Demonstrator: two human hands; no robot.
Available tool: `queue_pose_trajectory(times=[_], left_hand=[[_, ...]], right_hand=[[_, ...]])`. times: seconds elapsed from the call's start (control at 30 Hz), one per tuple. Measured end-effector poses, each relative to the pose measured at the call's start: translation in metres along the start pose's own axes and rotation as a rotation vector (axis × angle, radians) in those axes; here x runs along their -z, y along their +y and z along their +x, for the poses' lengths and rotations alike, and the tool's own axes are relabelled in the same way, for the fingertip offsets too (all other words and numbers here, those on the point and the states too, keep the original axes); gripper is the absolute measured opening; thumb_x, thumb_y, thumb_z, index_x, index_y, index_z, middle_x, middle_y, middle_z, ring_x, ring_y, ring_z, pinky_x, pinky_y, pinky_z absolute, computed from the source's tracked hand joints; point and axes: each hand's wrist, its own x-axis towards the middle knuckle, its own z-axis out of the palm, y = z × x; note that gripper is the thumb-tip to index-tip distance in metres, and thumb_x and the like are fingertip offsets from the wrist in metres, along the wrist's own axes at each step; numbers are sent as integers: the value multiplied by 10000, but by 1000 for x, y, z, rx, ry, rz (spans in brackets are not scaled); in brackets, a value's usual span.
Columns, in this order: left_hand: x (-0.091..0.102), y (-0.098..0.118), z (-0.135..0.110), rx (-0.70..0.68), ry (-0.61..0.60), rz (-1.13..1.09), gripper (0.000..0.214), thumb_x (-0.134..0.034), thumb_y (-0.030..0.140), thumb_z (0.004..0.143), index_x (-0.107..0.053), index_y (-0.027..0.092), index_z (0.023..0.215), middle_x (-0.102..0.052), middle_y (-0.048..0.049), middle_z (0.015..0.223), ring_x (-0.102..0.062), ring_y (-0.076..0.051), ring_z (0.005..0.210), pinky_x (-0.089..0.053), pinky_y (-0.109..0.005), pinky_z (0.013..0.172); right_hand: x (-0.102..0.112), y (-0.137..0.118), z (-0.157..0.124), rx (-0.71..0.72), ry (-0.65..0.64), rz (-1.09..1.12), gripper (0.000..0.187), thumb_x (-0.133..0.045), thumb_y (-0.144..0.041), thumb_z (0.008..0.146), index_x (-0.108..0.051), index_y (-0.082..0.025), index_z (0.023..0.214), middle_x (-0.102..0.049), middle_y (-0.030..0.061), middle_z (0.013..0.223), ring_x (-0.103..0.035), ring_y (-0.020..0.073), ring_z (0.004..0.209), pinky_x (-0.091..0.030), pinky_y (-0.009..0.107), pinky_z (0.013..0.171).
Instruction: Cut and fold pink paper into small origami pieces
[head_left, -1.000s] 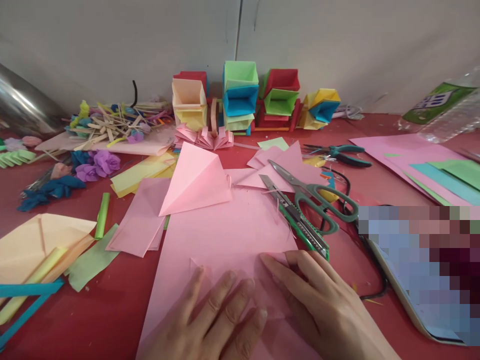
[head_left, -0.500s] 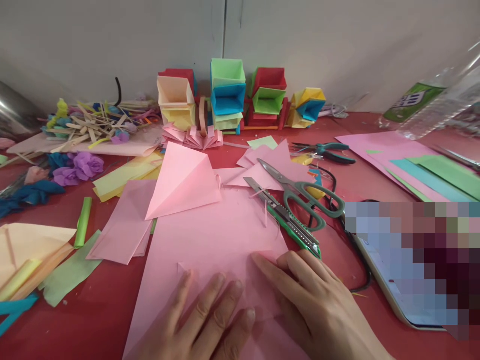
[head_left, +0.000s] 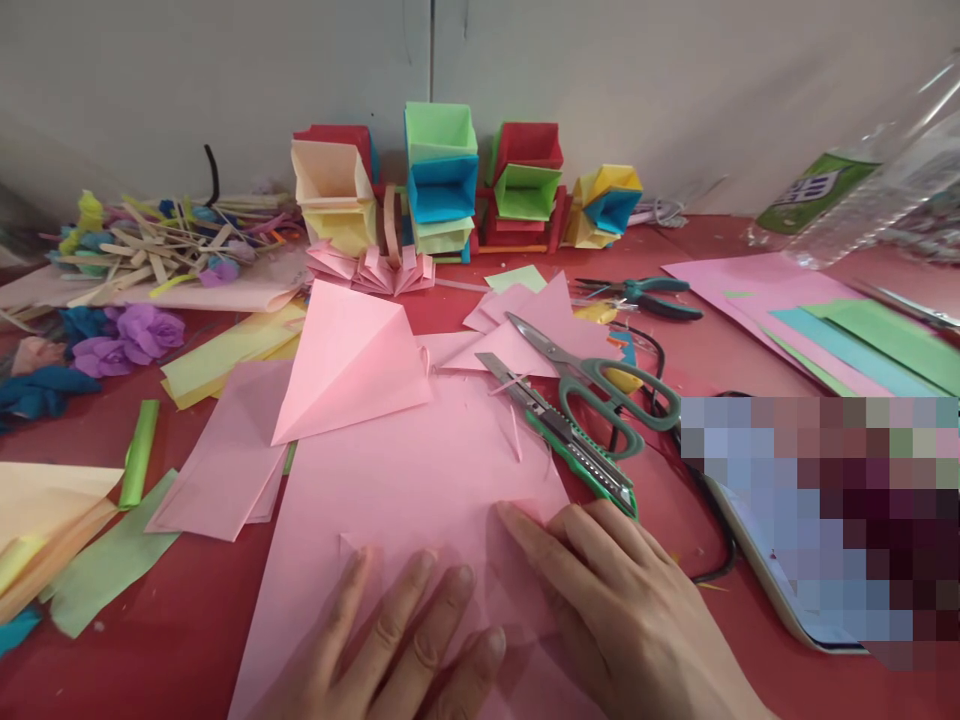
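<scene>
Scene slid left; left hand (head_left: 397, 655) and right hand (head_left: 630, 620), open flat, press pink paper (head_left: 420, 470); adjacent cutter (head_left: 564, 440), blade seemingly out, may nick a finger.

A large sheet of thin, pale pink paper (head_left: 420, 470) lies flat on the red worktop (head_left: 187, 630), close to the near edge of the view. It is turned a little, so its left edge slants from the far middle down to the near left. The far part is smooth and uncreased. On the near part, a folded pink layer shows one pointed corner at the left and another at the right; whether it belongs to the same sheet cannot be told. The left hand (head_left: 397, 650) and right hand (head_left: 630, 620) lie on this fold, fingers flat and spread.
</scene>
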Motion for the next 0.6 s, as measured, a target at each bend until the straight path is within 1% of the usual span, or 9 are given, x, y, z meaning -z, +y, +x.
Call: queue_pose_trajectory(times=[0.17, 0.3, 0.33, 0.4, 0.43, 0.5, 0.53, 0.6], left_hand=[[-3, 5, 0, 133, 11, -28, 438, -329, 304, 919, -355, 322, 1355, -529, -21, 1288, -396, -295, 1221, -162, -577, 1048], [-2, 5, 1, 37, -13, -1, 440, -355, 315, 908, -381, 284, 1346, -516, -36, 1301, -380, -297, 1233, -120, -571, 1067], [-2, 5, 1, 33, -12, -3, 440, -369, 322, 904, -387, 281, 1342, -514, -38, 1304, -374, -299, 1240, -118, -574, 1067], [-4, 8, 1, 100, 1, -30, 441, -386, 345, 898, -391, 286, 1335, -516, -43, 1303, -345, -308, 1266, -137, -590, 1056], [-5, 11, 1, 142, 10, -44, 442, -389, 355, 897, -390, 291, 1333, -518, -46, 1301, -327, -312, 1280, -149, -599, 1049], [-7, 16, 1, 185, 19, -66, 440, -381, 372, 898, -391, 292, 1330, -514, -52, 1306, -295, -314, 1302, -160, -608, 1043], [-8, 18, 0, 193, 19, -74, 436, -372, 376, 900, -397, 287, 1326, -506, -54, 1315, -285, -315, 1309, -159, -608, 1044], [-9, 20, 0, 196, 14, -85, 426, -354, 380, 903, -413, 280, 1313, -485, -53, 1337, -278, -313, 1315, -153, -604, 1051]], right_hand=[[-1, -2, 0, -1, -1, -32, 325, -379, -182, 857, -580, -153, 1110, -601, 61, 777, -513, 184, 694, -463, 308, 587], [1, -2, 1, -9, 0, -67, 327, -378, -168, 851, -591, -159, 1099, -604, 62, 755, -520, 183, 668, -466, 307, 562], [2, -2, 0, -17, 9, -81, 325, -382, -172, 853, -594, -159, 1098, -609, 67, 765, -524, 182, 666, -467, 305, 556], [2, -2, -2, -23, 51, -111, 308, -399, -194, 861, -607, -165, 1087, -634, 90, 860, -550, 194, 730, -482, 319, 593], [2, -3, -4, 1, 87, -116, 294, -405, -210, 869, -618, -175, 1069, -644, 97, 933, -564, 205, 801, -491, 330, 641], [1, -4, -9, 105, 142, -93, 278, -397, -211, 891, -642, -203, 1022, -650, 72, 1053, -563, 209, 963, -484, 341, 776], [0, -4, -12, 175, 154, -70, 286, -382, -199, 903, -651, -212, 1001, -656, 49, 1076, -554, 196, 1020, -469, 332, 838], [-2, -5, -15, 287, 140, -32, 303, -367, -182, 918, -662, -203, 983, -674, 14, 1071, -558, 160, 1053, -449, 288, 902]])
